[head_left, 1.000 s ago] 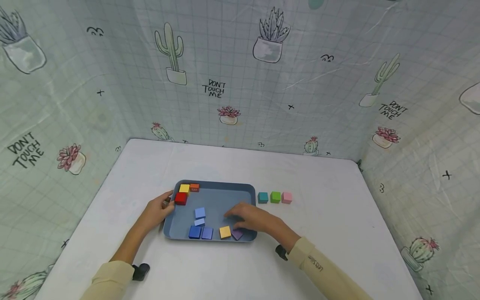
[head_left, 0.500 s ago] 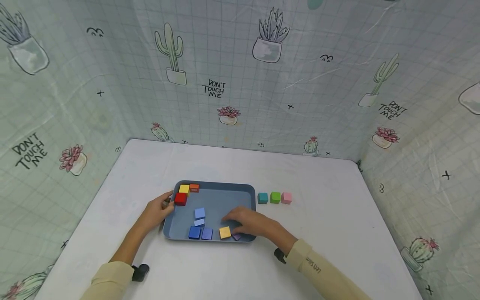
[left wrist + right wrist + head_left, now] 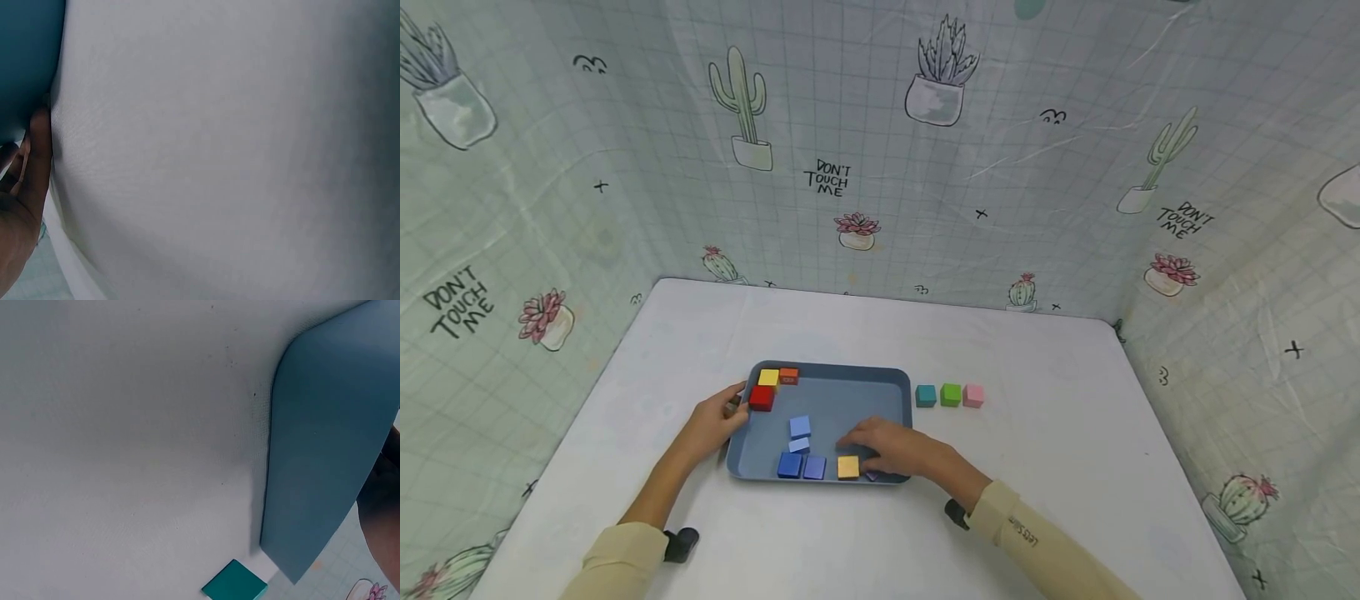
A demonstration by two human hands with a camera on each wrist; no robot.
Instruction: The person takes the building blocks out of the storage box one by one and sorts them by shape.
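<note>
A blue-grey tray [image 3: 831,392] lies on the white table. My left hand [image 3: 711,425] grips its left edge, with the thumb at the rim; the left wrist view shows fingers [image 3: 40,150] against the tray's outer wall. My right hand [image 3: 895,447] reaches low into the tray's front right part. Its thumb touches the right side of a yellow-orange block [image 3: 847,467], while the other fingers extend behind that block. Under the thumb, a purple block [image 3: 872,476] is mostly hidden. In the right wrist view the hand is largely behind the tray wall [image 3: 331,437].
Within the tray are a red block [image 3: 762,398], a yellow block [image 3: 768,377], an orange block [image 3: 788,376], light blue blocks [image 3: 800,426], a dark blue block [image 3: 789,465] and a periwinkle block [image 3: 814,467]. Teal [image 3: 926,396], green [image 3: 951,395] and pink [image 3: 973,396] blocks stand right of it.
My right hand has moved slightly left and toward the front, covering more of the purple block. The yellow-orange block has shifted a little left and turned straighter. My left hand stays put.
</note>
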